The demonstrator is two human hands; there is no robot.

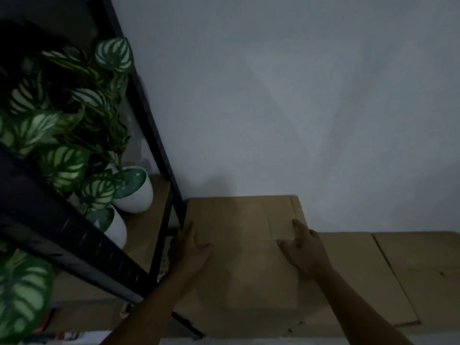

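Note:
A brown cardboard box (246,265) stands against the pale wall, its top flaps closed along a middle seam. My left hand (193,247) lies on the box's left top edge, fingers straight and pointing away from me, next to the black shelf post. My right hand (302,247) rests flat on the right part of the top, fingers spread across the seam. Neither hand holds anything. The light is dim.
A black metal shelf (159,150) stands at the left, touching the box. Striped-leaf plants (62,135) in white pots (137,195) sit on its board. Lower flattened cardboard (410,270) lies right of the box. The wall (298,95) is right behind.

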